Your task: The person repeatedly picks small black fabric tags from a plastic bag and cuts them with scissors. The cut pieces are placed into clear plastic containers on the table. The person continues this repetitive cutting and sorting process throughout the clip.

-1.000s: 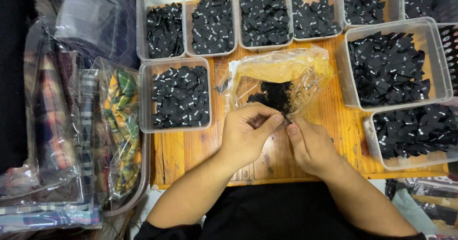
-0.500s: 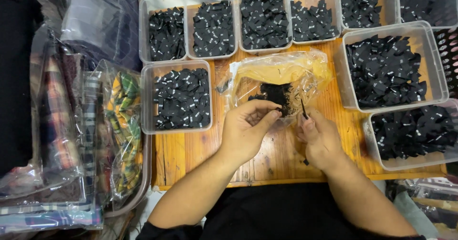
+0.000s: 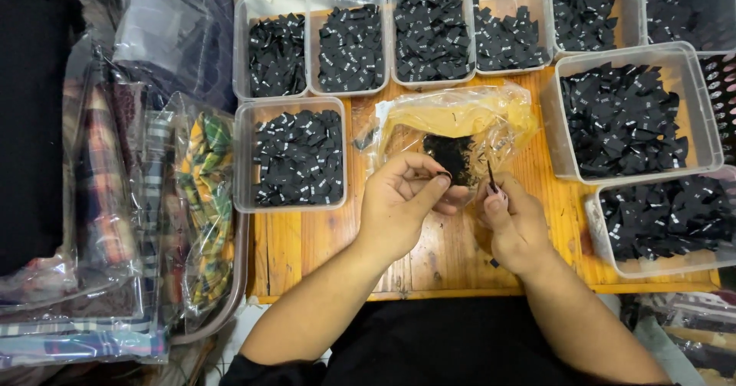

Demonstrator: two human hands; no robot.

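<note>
- The left hand (image 3: 402,202) hangs over the wooden table (image 3: 452,252), fingers curled in, thumb and forefinger pinched together at the lower edge of the yellowish plastic bag (image 3: 456,129); whether anything sits between those fingertips cannot be told
- The right hand (image 3: 515,221) rests just beside it, loosely closed, with a thin dark tool (image 3: 491,176) standing up from between thumb and forefinger; its tip reaches the bag's lower edge
- The bag lies crumpled and open on the table between the trays, with a small heap of black bits (image 3: 452,156) inside it, right above the two hands
- A clear plastic tray of black folded labels (image 3: 295,156) sits to the left of the bag, close to the left hand but not touching it
- Four more clear trays (image 3: 429,29) of the same black labels stand in a row along the far edge of the table
- A larger tray (image 3: 625,114) full of labels sits to the right of the bag, and another (image 3: 663,221) lies below it, near the right hand
- Off the table's left side lie stacked plastic-wrapped checked fabrics (image 3: 153,217), one a yellow and green plaid
- A black garment covers the person's lap at the near edge of the table
</note>
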